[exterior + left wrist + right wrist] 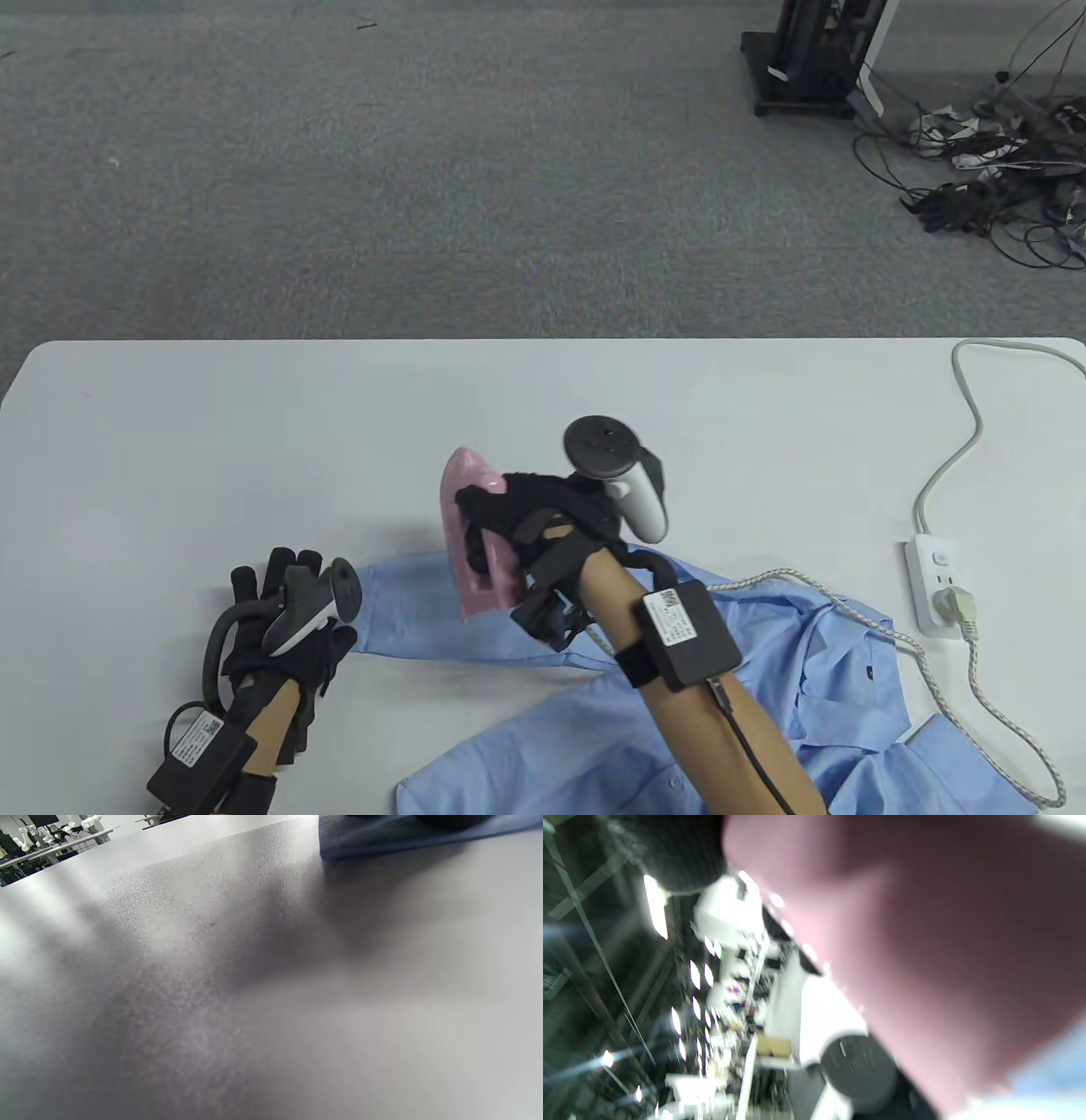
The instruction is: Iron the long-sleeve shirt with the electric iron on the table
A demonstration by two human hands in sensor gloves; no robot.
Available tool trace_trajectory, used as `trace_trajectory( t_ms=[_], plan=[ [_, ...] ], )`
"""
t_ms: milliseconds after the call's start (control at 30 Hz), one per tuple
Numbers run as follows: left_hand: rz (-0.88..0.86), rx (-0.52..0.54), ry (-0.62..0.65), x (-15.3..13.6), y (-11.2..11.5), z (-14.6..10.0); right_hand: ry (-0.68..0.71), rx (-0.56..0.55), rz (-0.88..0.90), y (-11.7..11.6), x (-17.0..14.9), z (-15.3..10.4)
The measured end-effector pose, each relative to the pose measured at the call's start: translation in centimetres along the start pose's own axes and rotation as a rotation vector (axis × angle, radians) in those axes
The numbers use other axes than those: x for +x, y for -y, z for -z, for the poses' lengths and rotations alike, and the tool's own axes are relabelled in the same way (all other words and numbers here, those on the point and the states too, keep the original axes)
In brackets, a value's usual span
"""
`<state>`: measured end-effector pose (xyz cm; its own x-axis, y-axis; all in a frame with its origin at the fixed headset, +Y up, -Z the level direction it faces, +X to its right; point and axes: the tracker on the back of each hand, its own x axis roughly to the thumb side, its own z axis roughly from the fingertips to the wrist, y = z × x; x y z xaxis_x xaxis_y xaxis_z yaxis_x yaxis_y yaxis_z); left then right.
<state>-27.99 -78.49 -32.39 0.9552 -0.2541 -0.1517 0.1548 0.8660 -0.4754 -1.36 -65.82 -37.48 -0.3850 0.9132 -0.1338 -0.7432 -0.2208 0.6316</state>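
A light blue long-sleeve shirt point(585, 747) lies crumpled at the table's front, one sleeve point(416, 624) stretched out to the left. My right hand point(517, 518) grips the handle of a pink iron point(484, 560), which is tipped onto its side over the sleeve. Up close in the blurred right wrist view, the pink iron point(925, 955) fills the frame, with a strip of blue shirt point(1048, 1073) below it. My left hand point(276, 594) lies with straight fingers at the cuff end of the sleeve. The left wrist view shows bare table and the sleeve's cuff point(382, 840).
A white power strip point(933, 586) with a plug point(960, 609) in it lies at the right edge, its white cable point(967, 424) running to the far corner. The iron's braided cord point(950, 705) loops over the shirt. The white table point(254, 424) stretches behind the hands.
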Motion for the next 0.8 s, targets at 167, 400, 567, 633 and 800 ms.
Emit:
trace_trajectory(
  t_ms=[167,400,567,633,800],
  plan=[
    [-0.014,-0.003,0.000,-0.1,0.1,0.0,-0.112,0.179,0.194,-4.9,-3.2,5.2],
    [-0.025,-0.007,0.003,-0.2,0.1,0.0,-0.138,0.205,0.275,-6.9,-6.2,9.4],
    [-0.027,-0.007,0.001,-0.2,0.1,0.0,-0.165,0.170,0.239,-8.3,-7.4,10.8],
    [-0.022,-0.003,-0.001,-0.2,0.1,0.0,-0.172,0.133,0.231,-8.7,-7.4,10.9],
    [-0.025,-0.013,-0.014,-0.4,0.1,0.1,-0.215,0.018,0.196,-7.9,-7.2,10.0]
  ],
)
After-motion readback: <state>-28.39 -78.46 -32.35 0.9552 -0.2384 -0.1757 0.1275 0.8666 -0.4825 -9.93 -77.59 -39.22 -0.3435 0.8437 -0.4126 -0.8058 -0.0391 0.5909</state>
